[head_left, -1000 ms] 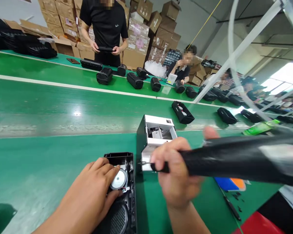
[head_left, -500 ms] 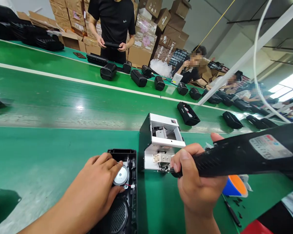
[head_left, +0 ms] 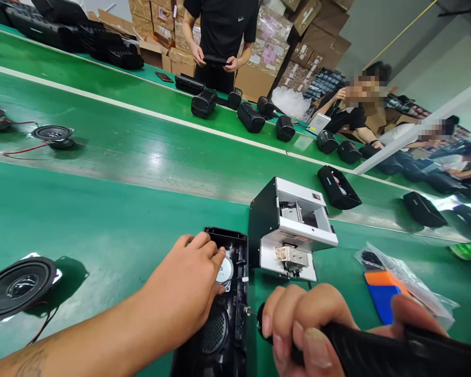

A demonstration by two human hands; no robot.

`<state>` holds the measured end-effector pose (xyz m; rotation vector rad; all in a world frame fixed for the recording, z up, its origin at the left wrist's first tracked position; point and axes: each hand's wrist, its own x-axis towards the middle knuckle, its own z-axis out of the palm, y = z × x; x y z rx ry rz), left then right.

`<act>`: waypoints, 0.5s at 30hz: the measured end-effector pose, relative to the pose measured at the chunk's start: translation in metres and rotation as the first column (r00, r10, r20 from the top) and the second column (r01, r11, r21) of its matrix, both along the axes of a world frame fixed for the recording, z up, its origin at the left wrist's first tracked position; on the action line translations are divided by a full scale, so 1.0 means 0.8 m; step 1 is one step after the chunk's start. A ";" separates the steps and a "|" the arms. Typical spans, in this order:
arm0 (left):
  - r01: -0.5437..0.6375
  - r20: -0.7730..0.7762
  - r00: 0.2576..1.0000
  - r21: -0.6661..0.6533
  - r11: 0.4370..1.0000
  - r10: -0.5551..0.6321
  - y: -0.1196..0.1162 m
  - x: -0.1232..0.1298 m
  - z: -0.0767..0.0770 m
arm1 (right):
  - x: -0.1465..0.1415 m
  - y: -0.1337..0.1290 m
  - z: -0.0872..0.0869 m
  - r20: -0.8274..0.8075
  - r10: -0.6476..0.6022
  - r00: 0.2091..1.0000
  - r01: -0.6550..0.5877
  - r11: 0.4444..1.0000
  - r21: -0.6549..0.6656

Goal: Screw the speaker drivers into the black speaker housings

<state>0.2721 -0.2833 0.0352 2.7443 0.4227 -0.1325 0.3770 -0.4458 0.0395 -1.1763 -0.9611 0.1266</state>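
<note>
My left hand (head_left: 188, 290) presses down on a small round speaker driver (head_left: 224, 269) seated in an open black speaker housing (head_left: 224, 319) on the green bench. My right hand (head_left: 310, 322) grips a black electric screwdriver (head_left: 380, 351), whose tip touches the housing's right edge. Just behind stands a white and black screw feeder box (head_left: 292, 225).
Loose speaker drivers lie at left (head_left: 19, 285) and on the conveyor belt (head_left: 53, 135). Black speaker shells (head_left: 251, 116) line the far side, where a person in a black shirt (head_left: 222, 31) stands and others sit. A clear bag with a blue and orange item (head_left: 388, 293) lies at right.
My right hand brought the screwdriver from the screw feeder's outlet down to the housing's right edge. The view swung left, revealing loose drivers. My left hand stayed on the small driver.
</note>
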 end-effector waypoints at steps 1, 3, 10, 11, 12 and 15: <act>-0.001 -0.008 1.000 -0.001 1.000 0.001 0.000 0.001 0.002 | -0.002 0.006 -0.007 0.005 -0.030 1.000 0.030 0.999 0.011; -0.003 -0.028 1.000 0.000 1.000 0.003 0.000 0.003 0.004 | -0.008 0.019 -0.016 0.002 -0.096 0.995 0.096 0.995 0.019; -0.004 -0.047 0.999 0.001 1.000 0.004 0.003 0.007 0.011 | -0.026 0.048 -0.021 -0.039 -0.213 0.976 0.216 0.962 0.165; -0.002 -0.048 0.999 0.001 1.000 0.002 0.003 0.006 0.012 | -0.027 0.049 -0.023 -0.052 -0.211 0.976 0.217 0.964 0.157; -0.002 -0.049 0.999 0.004 1.000 0.002 0.003 0.006 0.012 | -0.027 0.048 -0.025 -0.054 -0.194 0.980 0.200 0.970 0.140; 0.011 -0.056 0.998 0.014 1.000 -0.010 0.004 0.007 0.013 | -0.024 0.043 -0.032 -0.020 -0.138 0.990 0.139 0.987 0.085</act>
